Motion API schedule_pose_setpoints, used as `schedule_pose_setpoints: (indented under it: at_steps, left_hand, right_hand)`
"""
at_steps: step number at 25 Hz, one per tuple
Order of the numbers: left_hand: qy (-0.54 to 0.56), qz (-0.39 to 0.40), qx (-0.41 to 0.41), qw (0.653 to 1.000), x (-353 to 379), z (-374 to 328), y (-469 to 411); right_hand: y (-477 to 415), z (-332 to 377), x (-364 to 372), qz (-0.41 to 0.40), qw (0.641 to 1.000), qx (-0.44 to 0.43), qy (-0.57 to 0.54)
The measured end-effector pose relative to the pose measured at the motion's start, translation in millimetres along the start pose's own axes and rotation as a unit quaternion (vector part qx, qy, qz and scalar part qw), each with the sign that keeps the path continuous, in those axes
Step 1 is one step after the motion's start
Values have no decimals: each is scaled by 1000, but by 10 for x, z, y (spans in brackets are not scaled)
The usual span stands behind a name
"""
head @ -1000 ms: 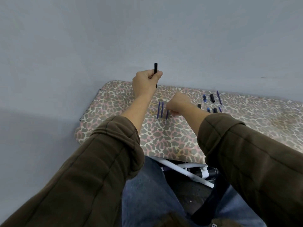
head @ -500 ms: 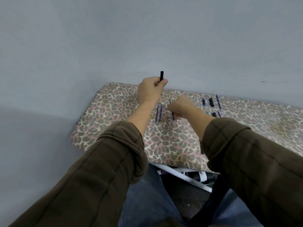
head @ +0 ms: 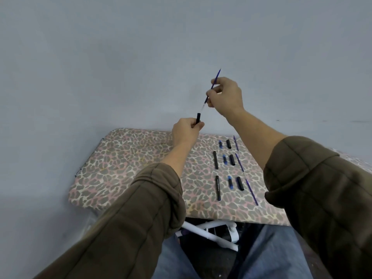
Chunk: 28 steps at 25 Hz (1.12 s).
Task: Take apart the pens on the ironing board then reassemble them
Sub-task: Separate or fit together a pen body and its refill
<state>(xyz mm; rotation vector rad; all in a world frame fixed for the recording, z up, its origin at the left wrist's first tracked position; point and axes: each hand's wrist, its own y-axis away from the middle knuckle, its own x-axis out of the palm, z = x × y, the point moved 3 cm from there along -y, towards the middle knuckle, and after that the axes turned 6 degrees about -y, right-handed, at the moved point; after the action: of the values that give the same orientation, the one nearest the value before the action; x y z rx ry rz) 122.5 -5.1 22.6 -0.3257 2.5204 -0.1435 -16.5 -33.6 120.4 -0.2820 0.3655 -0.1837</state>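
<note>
My left hand (head: 186, 130) grips a black pen barrel (head: 198, 118) upright above the leopard-print ironing board (head: 128, 168). My right hand (head: 225, 95) pinches a thin blue refill (head: 214, 83), held slanted, with its lower tip just above the barrel's open end. On the board lie two long black barrels (head: 215, 160), several short black caps (head: 232, 159), blue end pieces (head: 225, 159) and blue refills (head: 239, 162), laid in rows.
A grey wall (head: 141, 57) stands right behind the board. The board's white legs (head: 209, 232) show under its near edge, above my knees in blue jeans. The board's left half holds no parts.
My right hand lifted a blue refill off the board and raised it above the barrel. My left hand kept the barrel. The camera view shifted, so more pen parts show on the right.
</note>
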Motion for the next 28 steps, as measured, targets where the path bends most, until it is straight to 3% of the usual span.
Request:
schedule_pose_setpoints:
  at_steps: [18,25,28]
  left_hand:
    - [-19,14,41,999,203,-309,147]
    - [5,17,43,999,210,-392,113]
    - [7,11,38,999,208,-349,98]
  right_hand:
    - [117,-84,-340,6,999,-32,23]
    - [197,-189,-243,62,995,-37,74]
    - [169,-228,-239,50,998,-21,31]
